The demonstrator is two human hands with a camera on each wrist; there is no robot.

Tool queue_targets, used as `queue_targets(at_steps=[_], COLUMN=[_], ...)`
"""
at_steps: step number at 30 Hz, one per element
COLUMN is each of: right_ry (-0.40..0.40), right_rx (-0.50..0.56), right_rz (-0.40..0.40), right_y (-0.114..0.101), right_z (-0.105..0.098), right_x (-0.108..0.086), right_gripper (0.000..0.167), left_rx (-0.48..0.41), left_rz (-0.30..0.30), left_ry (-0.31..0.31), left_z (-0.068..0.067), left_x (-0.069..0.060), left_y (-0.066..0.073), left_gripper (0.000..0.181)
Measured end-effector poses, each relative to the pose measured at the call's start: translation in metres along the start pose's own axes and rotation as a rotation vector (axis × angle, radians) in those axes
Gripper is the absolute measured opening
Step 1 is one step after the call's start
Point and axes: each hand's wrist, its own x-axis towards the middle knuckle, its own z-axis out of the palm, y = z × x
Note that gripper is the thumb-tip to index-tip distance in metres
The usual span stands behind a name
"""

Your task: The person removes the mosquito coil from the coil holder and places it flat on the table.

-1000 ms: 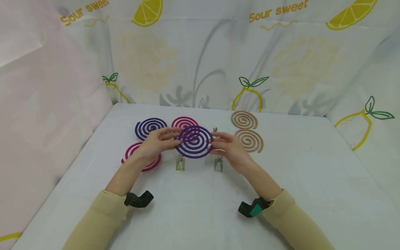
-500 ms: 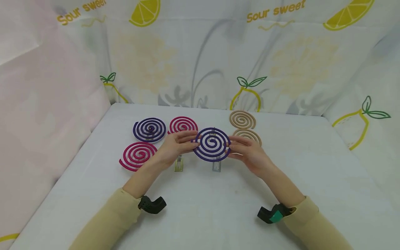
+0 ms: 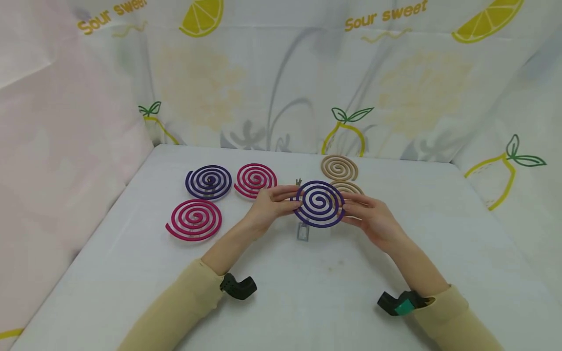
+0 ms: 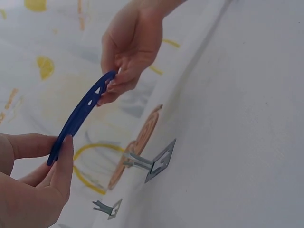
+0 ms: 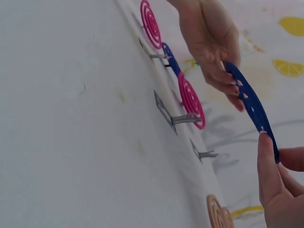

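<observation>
My left hand point(image 3: 270, 209) and right hand point(image 3: 375, 222) pinch opposite edges of a purple mosquito coil point(image 3: 319, 200), lifted above the table. Both wrist views show this coil point(image 4: 80, 114) edge-on and slightly bowed between the fingertips. In the head view it hovers over a silver metal stand point(image 3: 303, 231), whose upper part it hides, and overlaps the nearer tan coil point(image 3: 349, 184). Another small stand point(image 3: 298, 182) pokes up just behind the left fingers. Upright prongs rise from the flat base of the near stand point(image 4: 160, 160) in the left wrist view.
Left of the hands, a second purple coil point(image 3: 210, 181) and two pink coils, one at the back point(image 3: 256, 180) and one in front point(image 3: 196, 219), sit raised on stands. A farther tan coil point(image 3: 338, 168) lies at the back. Printed curtains point(image 3: 281, 73) enclose the white table point(image 3: 281, 302).
Both hands have carried the purple coil rightward, away from the back pink coil and past the silver stand. The front pink coil has come out from behind the left arm.
</observation>
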Motion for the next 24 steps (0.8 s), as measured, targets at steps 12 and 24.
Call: queue_targets(at_steps=[12,24], right_ry=[-0.048,-0.065], right_rx=[-0.035,-0.034], right_rz=[-0.003,-0.024], right_y=[-0.008,-0.017], right_z=[-0.031,-0.055], right_x=[-0.004,-0.006], right_gripper=[0.023,0.025], left_rx=[-0.042,-0.13], left_rz=[-0.005,0.021], left_ry=[0.027,0.083], left_z=[0.028,0.057], left_x=[0.014,0.027], left_y=[-0.009,-0.01], left_gripper=[0.045,0.038])
